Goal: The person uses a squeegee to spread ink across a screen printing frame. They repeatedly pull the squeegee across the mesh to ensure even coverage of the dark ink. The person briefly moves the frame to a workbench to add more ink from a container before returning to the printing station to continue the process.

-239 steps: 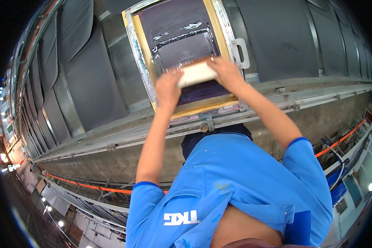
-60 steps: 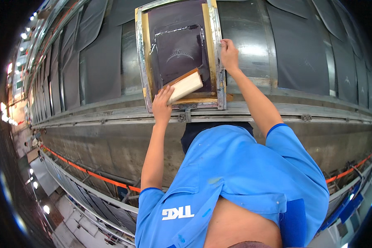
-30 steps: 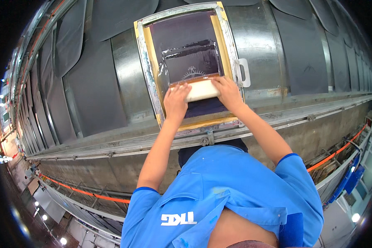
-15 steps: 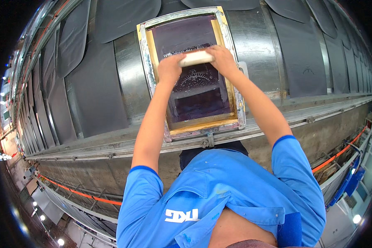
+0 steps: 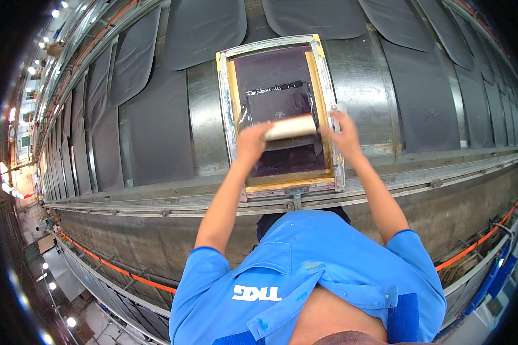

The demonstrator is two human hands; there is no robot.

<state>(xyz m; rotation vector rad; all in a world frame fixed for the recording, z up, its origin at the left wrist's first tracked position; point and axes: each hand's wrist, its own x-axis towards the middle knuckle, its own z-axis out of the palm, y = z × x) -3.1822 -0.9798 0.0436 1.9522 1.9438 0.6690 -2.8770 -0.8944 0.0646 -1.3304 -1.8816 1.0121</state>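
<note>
My left hand [image 5: 253, 140] is closed on the left end of a pale squeegee [image 5: 290, 127] with a brown strip along its top edge. The squeegee lies across the dark screen [image 5: 272, 67] inside a metal frame [image 5: 328, 80] with yellow tape, below dark glossy ink streaks and a faint pale design. My right hand [image 5: 341, 133] is off the squeegee, fingers apart and slightly blurred, beside the frame's right side and close to its small white handle, which it partly hides.
A long metal bench [image 5: 207, 135] carries several dark sheets [image 5: 420, 103] on both sides of the frame. A metal rail [image 5: 144, 207] runs along its near edge, above my body. Orange piping [image 5: 109, 261] runs along the structure behind me.
Since half a second ago, the squeegee has come down the screen toward me. My right hand has let go of it and moved right toward the frame's handle.
</note>
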